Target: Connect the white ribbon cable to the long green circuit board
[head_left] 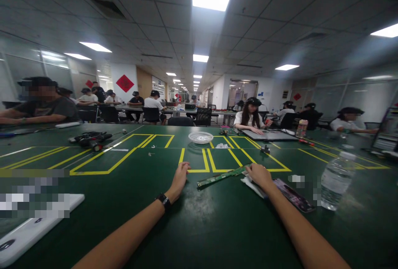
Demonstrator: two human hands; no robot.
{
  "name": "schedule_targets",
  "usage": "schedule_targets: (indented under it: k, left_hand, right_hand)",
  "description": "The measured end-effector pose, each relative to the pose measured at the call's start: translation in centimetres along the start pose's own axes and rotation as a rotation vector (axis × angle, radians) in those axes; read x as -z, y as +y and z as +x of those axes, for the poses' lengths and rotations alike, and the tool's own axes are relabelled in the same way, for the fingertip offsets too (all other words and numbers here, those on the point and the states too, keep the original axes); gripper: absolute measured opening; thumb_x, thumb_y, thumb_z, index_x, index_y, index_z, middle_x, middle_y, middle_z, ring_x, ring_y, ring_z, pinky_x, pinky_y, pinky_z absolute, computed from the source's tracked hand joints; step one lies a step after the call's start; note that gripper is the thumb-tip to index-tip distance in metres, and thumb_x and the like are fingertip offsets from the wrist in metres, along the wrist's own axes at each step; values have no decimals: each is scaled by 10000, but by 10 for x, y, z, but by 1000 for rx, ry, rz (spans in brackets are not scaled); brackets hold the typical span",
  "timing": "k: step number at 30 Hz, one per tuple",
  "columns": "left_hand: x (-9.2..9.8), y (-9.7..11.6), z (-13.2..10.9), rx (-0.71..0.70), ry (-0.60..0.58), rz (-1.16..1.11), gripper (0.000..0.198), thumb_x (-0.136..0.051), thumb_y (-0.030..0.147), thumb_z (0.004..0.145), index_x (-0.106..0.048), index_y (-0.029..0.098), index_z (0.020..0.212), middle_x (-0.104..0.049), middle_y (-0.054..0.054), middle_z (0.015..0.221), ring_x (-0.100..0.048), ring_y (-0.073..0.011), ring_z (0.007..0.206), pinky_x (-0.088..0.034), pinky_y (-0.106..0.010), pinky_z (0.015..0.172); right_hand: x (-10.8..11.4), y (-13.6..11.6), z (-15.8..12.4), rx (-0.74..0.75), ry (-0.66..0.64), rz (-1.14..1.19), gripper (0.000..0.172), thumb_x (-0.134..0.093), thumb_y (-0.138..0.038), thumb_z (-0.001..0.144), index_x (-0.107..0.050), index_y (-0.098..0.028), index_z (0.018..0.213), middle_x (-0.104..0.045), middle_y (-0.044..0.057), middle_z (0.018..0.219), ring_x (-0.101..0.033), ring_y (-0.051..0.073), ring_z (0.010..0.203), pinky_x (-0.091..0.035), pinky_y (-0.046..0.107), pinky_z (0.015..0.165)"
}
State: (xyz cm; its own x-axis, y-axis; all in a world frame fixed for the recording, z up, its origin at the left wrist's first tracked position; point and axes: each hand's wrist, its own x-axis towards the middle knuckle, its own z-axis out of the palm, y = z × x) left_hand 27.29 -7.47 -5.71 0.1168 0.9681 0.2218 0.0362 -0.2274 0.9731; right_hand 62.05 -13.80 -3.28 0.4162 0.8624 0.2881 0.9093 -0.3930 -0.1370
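A long, narrow green circuit board (221, 177) lies slanted in front of me, its right end raised. My right hand (260, 175) is closed on that right end. Just left of the board's far end is my left hand (179, 178), apart from it. Its fingers are loosely bent and slightly apart, with nothing visible in them. Under my right hand a white, flat piece (251, 186) sticks out, partly hidden by the hand. A phone (294, 195) lies beside my right forearm.
A clear water bottle (337, 181) stands at right. A white, flat device (42, 225) lies at near left. Farther off are a white basket (200, 137), dark tools (91, 138) and a closed laptop (269, 135), with a person (250, 119) behind it. Yellow tape marks the green table (199, 236).
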Motion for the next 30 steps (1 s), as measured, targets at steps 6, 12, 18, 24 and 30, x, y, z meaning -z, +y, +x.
schedule_targets:
  k: [6,12,18,24,30]
  left_hand:
    - [-2,0,0,-8,-33,27,277,-403,376,865,-532,187,1021,-600,-56,970,-533,-156,831,-421,-241,698]
    - [-3,-2,1,-30,-57,29,262,-410,366,852,-532,183,994,-607,-48,906,-546,-167,831,-429,-261,736]
    - [-4,0,-2,-56,-88,40,264,-410,369,847,-525,186,1000,-605,-47,921,-550,-172,863,-426,-263,748]
    - [-5,0,-2,-78,-99,65,276,-412,384,844,-523,187,1003,-606,-44,917,-548,-168,832,-432,-266,740]
    - [-5,2,-3,-94,-95,80,296,-411,405,839,-523,188,1006,-611,-48,918,-553,-177,845,-427,-267,739]
  right_hand:
    - [-18,-1,5,309,31,-81,277,-422,-240,872,-639,-173,1032,-598,117,1094,-537,225,1020,-381,307,821]
    - [-27,-12,2,266,17,-98,301,-370,-217,884,-599,-136,1062,-575,137,1109,-520,240,1018,-376,322,800]
    - [-28,-12,2,231,29,-108,323,-344,-215,896,-602,-125,1069,-583,151,1132,-509,259,1056,-350,377,884]
    - [-40,-9,5,215,16,-105,474,-297,-238,905,-460,-124,1336,-481,140,1355,-376,293,1259,-278,416,999]
    - [-37,-10,3,237,170,-89,459,-345,-211,874,-491,-126,1301,-452,142,1364,-346,265,1271,-242,395,1031]
